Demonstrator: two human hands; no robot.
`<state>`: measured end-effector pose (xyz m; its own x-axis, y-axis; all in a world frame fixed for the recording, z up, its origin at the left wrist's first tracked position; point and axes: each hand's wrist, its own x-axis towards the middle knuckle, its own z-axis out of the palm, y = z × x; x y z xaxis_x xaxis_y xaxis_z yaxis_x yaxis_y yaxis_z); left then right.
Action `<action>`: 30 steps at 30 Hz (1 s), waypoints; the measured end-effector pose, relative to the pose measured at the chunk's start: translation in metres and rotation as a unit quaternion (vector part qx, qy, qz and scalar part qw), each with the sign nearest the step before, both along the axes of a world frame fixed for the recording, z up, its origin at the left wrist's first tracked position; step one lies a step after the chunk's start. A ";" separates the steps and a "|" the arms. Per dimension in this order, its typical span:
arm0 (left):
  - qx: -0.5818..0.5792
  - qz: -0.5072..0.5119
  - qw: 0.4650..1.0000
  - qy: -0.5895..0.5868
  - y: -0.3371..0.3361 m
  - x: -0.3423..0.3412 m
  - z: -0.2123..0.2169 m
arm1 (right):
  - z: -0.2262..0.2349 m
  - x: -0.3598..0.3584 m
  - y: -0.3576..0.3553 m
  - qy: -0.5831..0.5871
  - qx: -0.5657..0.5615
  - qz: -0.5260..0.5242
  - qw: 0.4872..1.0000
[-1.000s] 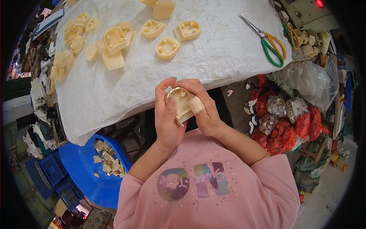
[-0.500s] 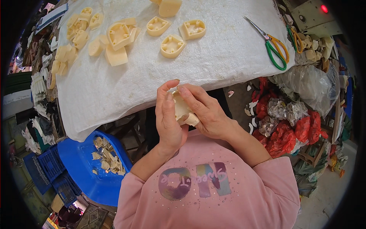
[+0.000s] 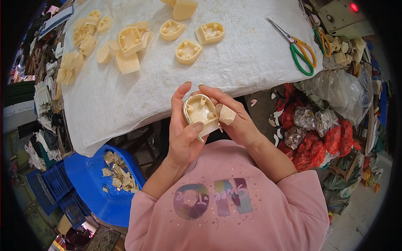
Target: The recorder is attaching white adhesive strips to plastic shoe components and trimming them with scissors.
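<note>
Above my lap I hold a cream plastic shoe heel (image 3: 199,110), its hollow, post-studded face turned up. A shiny metallic strip runs along its curved edge. My left hand (image 3: 179,134) is closed round its left side, the thumb pressing on the near rim. My right hand (image 3: 242,125) grips the far right side, fingers partly hidden behind the heel. A beige wrap (image 3: 227,114) covers the right thumb. On the white-covered table (image 3: 234,62) lie similar heels, among them a single one (image 3: 189,52) nearest my hands and a stacked group (image 3: 130,39) farther left.
Green-and-orange scissors (image 3: 302,58) lie at the table's right, blades partly apart. A blue plastic basin (image 3: 83,178) at lower left holds shiny curved pieces (image 3: 119,171). Red plastic bags (image 3: 312,150) and clear plastic sheeting (image 3: 339,92) crowd the right side.
The heel has been turned so that its hollow face and metallic edge show. My left thumb has come down onto its rim, and my right thumb has lifted off to the right.
</note>
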<state>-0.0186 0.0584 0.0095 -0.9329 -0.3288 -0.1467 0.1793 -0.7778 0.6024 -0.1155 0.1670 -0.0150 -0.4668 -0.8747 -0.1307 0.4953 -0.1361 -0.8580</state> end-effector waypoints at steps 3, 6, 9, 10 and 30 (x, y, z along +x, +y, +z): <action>-0.018 0.025 0.999 -0.041 0.006 -0.001 0.004 | -0.002 0.003 -0.005 0.114 -0.065 -0.022 0.991; -0.031 0.066 0.997 -0.032 0.010 0.000 0.003 | 0.004 0.006 -0.008 0.272 -0.044 -0.081 0.958; -0.056 0.056 0.997 -0.022 0.008 0.001 0.001 | 0.000 0.006 -0.008 0.242 -0.051 -0.075 0.966; -0.068 0.043 0.995 -0.050 0.005 0.001 0.001 | 0.003 0.004 -0.008 0.243 -0.053 -0.074 0.966; -0.600 0.047 0.793 -0.095 -0.026 0.003 0.004 | 0.012 -0.040 -0.001 0.063 0.054 -0.014 0.996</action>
